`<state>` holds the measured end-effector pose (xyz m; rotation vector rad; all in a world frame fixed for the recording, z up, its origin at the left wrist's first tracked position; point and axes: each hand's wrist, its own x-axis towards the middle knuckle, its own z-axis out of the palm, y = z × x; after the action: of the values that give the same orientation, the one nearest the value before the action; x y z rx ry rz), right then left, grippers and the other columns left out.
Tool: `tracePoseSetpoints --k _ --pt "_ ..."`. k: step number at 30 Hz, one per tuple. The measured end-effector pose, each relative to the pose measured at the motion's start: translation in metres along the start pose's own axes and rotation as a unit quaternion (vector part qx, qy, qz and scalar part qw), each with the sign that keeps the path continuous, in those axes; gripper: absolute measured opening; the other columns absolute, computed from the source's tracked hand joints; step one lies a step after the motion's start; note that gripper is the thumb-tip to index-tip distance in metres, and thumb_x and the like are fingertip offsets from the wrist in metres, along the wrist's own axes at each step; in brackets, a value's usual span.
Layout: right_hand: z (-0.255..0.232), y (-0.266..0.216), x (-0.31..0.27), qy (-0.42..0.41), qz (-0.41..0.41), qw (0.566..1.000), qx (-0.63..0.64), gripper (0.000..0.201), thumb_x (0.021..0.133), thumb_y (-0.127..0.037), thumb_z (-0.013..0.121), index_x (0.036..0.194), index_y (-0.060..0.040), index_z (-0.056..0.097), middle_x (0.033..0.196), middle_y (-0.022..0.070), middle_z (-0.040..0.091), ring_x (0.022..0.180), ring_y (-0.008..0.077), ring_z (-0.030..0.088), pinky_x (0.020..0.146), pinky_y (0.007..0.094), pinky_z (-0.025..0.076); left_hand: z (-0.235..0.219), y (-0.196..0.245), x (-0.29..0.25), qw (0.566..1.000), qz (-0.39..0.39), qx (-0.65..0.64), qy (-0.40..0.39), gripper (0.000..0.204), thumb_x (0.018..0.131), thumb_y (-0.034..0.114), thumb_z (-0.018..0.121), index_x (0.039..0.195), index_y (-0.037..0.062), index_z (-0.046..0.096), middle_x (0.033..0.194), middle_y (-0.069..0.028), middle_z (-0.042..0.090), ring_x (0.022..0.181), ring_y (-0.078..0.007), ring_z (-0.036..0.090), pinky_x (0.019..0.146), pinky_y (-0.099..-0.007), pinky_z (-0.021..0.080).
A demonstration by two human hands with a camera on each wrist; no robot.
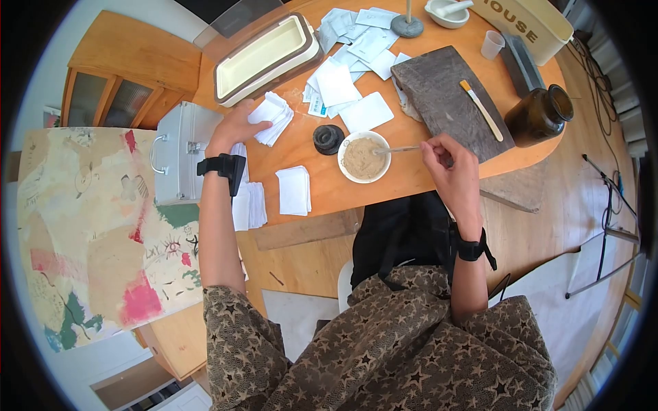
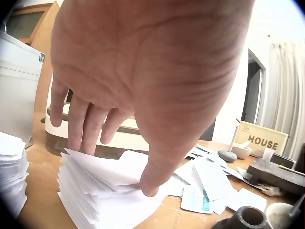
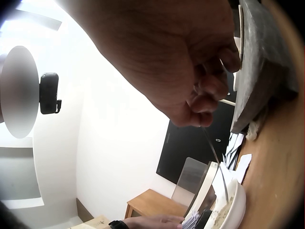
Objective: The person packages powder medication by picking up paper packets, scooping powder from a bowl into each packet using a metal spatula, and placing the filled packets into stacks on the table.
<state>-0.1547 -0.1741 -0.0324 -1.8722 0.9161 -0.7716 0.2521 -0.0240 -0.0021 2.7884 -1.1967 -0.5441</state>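
My left hand (image 1: pixel 236 129) reaches over a fanned stack of white paper packets (image 1: pixel 274 118) on the table's left side. In the left wrist view its thumb (image 2: pixel 150 183) lies against the packets, while the other fingers extend loosely toward the stack's far side. With thumb and fingertips, my right hand (image 1: pixel 452 171) pinches a thin metal spoon handle (image 1: pixel 401 148). Its lower end rests in the beige powder (image 1: pixel 360 160) inside a small white bowl (image 1: pixel 368 181). Left of the bowl stands a small dark round pot (image 1: pixel 328 140).
More white packets (image 1: pixel 295 190) lie near the front edge, beside a silver case (image 1: pixel 179 154). Farther back are a cream box (image 1: pixel 306 34) and scattered packets (image 1: pixel 356 41). On the right, a dark board (image 1: pixel 439 82) carries a brush (image 1: pixel 483 113), near a brown jar (image 1: pixel 531 120).
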Motion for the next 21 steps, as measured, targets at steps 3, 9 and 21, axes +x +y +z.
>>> tracePoseSetpoints --k 3,9,21 --pt "0.001 0.000 0.000 0.000 0.003 1.000 -0.005 0.017 0.091 -0.012 0.071 0.088 0.0035 0.065 0.067 0.0133 0.062 0.056 0.0192 0.055 0.057 0.0315 0.045 -0.005 0.007 -0.005 1.000 -0.015 -0.007 -0.003 0.089 0.077 0.042 0.084 0.146 -0.0013 0.048 0.138 -0.0238 0.061 0.128 -0.0331 0.060 0.106 -0.0361 0.047" --pt "0.002 0.003 0.001 -0.002 0.004 1.000 0.003 0.017 0.091 -0.011 0.071 0.088 0.0038 0.065 0.066 0.0130 0.060 0.055 0.0185 0.053 0.056 0.0311 0.044 0.002 -0.017 -0.002 0.999 -0.001 -0.016 0.036 0.086 0.077 0.041 0.085 0.145 0.0020 0.050 0.136 -0.0216 0.063 0.125 -0.0314 0.062 0.103 -0.0366 0.048" --pt "-0.003 -0.003 -0.001 0.028 0.009 0.999 0.027 0.017 0.092 -0.012 0.072 0.089 0.0030 0.065 0.066 0.0094 0.059 0.056 0.0138 0.050 0.056 0.0293 0.042 0.009 0.086 -0.120 0.980 0.098 -0.021 0.173 0.072 0.078 0.027 0.086 0.138 0.0014 0.055 0.127 -0.0217 0.067 0.115 -0.0367 0.065 0.096 -0.0411 0.052"
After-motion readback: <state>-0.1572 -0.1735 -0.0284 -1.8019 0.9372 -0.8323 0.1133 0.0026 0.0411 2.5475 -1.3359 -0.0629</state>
